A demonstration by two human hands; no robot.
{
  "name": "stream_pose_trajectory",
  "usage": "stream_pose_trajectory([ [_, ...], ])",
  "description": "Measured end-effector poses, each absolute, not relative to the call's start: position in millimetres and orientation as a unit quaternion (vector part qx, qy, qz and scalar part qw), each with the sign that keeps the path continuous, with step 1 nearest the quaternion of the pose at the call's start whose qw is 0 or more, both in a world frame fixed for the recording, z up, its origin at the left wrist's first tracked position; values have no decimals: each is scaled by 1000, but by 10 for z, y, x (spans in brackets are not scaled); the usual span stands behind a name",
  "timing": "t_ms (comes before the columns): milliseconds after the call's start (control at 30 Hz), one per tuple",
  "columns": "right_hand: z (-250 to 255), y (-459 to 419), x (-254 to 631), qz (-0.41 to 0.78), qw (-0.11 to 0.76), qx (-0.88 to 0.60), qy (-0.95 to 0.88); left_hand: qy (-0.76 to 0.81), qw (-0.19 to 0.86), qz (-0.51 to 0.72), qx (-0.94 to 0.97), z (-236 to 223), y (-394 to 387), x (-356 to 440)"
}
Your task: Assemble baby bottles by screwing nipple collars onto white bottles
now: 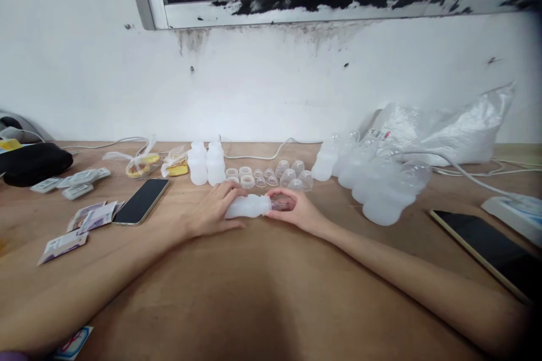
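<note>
A frosted white baby bottle lies on its side in front of me, just at the table surface. My left hand is wrapped over its base end. At the other end, the thumb and fingers of my right hand close round the bottle's clear dome cap. Behind my hands stand white collar rings, clear silicone nipples and clear dome caps. Two upright frosted bottle bodies are to the left of these. What sits under the held cap is too small to make out.
On the right, a group of capped bottles stands before a silvery plastic bag. A tablet and a power strip lie at far right. Leftward are a phone, small cards, bagged yellow items and a black pouch.
</note>
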State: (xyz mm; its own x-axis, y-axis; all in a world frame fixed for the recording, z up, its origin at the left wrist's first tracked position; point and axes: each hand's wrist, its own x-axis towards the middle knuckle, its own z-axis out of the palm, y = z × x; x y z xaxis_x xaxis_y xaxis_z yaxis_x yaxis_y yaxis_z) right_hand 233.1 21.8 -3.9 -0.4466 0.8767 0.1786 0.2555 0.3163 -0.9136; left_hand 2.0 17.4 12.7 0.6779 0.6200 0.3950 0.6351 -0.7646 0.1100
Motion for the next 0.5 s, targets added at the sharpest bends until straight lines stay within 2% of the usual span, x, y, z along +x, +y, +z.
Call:
stream_pose_trajectory([
  [100,-42,217,2330,436,360,-385,-730,-357,-8,-197,-913,189,175,7],
  [200,-40,215,2327,436,355,-391,-729,-376,-43,-119,-918,287,168,-22],
  [267,-37,214,2325,438,348,-394,-730,-367,-29,-115,-923,302,158,-23],
  [400,-40,214,2326,433,354,-384,-735,-315,41,-184,-930,201,152,10],
  [500,-52,217,2328,432,364,-380,-733,-341,40,-176,-923,181,147,30],
])
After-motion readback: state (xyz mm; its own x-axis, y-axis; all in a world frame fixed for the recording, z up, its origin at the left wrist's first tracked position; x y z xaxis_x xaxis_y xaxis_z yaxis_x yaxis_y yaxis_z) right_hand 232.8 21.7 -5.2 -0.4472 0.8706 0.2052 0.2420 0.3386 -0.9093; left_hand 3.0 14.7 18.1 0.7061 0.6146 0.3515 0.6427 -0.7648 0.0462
